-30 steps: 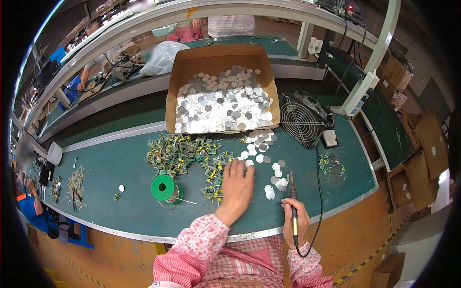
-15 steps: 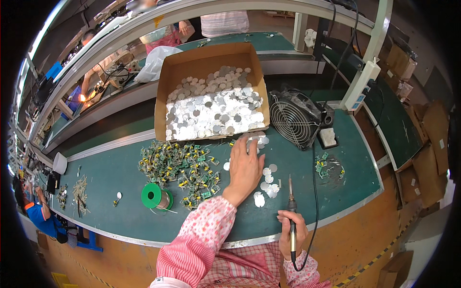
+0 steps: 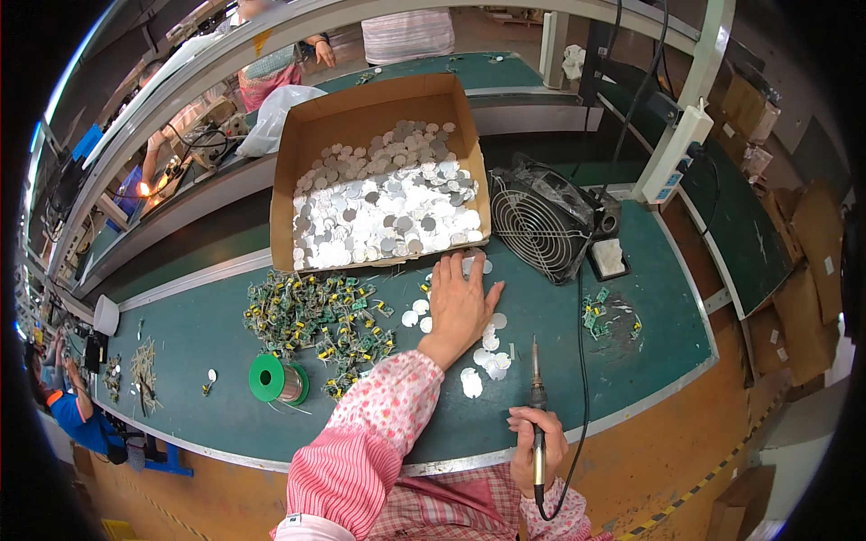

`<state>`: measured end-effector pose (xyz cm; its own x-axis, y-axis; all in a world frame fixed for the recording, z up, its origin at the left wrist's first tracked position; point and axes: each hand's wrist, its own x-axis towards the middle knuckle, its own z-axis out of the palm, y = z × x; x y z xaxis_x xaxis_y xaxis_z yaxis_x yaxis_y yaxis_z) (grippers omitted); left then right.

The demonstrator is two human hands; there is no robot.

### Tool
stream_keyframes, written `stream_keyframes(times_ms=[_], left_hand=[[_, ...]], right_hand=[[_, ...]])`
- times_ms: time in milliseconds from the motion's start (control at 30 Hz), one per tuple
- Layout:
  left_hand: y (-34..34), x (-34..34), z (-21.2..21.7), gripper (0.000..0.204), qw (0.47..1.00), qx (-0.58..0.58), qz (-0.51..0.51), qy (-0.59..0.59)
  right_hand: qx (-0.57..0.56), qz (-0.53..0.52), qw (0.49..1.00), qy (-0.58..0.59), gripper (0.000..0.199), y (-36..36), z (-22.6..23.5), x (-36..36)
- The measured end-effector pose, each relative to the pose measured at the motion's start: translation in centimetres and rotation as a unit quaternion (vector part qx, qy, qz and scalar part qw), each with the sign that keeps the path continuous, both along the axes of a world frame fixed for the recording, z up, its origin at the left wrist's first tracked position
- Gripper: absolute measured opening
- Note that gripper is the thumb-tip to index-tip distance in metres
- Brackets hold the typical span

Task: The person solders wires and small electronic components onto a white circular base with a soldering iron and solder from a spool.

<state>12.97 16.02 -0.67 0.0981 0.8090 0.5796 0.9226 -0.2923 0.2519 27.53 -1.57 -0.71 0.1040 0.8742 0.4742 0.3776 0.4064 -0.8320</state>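
My left hand (image 3: 456, 307) lies palm down with fingers stretched out over loose silver discs (image 3: 492, 359) on the green bench, its fingertips close to the front wall of the cardboard box. In my right hand (image 3: 538, 444) is a soldering iron (image 3: 538, 393), held near the bench's front edge with its tip pointing away from me. The cardboard box (image 3: 281, 212) holds a large heap of round silver discs (image 3: 388, 216). Left of my left hand lies a pile of small green circuit boards (image 3: 307, 316) with yellow parts. A green solder spool (image 3: 269, 378) stands in front of that pile.
A black fan (image 3: 541, 221) with a wire grille stands right of the box, beside a white sponge (image 3: 611, 257) in a dark holder. A few more boards (image 3: 595, 313) lie at the right. The iron's black cord (image 3: 585, 379) runs across the bench. People work at benches beyond.
The view has shifted slightly, moving the box and bench leftward in the picture. My left hand stays flat over the discs, with some discs now showing left of it. My right hand still grips the soldering iron.
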Motion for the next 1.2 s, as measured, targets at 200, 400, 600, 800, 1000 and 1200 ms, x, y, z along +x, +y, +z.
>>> stream_keyframes(times_ms=[200,400,600,800,1000,1200], left_hand=[[-0.4,0.3,-0.8,0.049,0.999,-0.046,-0.024,-0.010],[-0.2,-0.3,-0.7,0.050,0.998,-0.051,-0.039,0.016],[-4.8,0.4,-0.7,0.047,0.980,-0.145,-0.134,-0.036],[-9.3,-0.7,2.3,0.051,0.977,-0.160,-0.118,-0.071],[-9.8,-2.4,0.5,0.060,0.992,-0.127,0.007,-0.009],[-8.9,-1.4,1.4,0.053,0.976,-0.157,-0.078,-0.125]], right_hand=[[-0.006,-0.015,1.000,0.014,0.015,0.0,-0.2,0.1],[0.002,-0.002,1.000,0.004,0.013,-0.2,-0.1,-0.1],[-0.002,-0.012,0.999,0.039,0.010,-0.2,-0.1,-0.3],[0.005,-0.022,0.998,0.051,0.015,-0.2,0.0,-0.4],[0.007,-0.017,0.999,0.040,0.014,-0.4,-0.1,-0.3],[0.000,-0.028,0.998,0.063,0.011,-0.3,0.1,-0.7]])
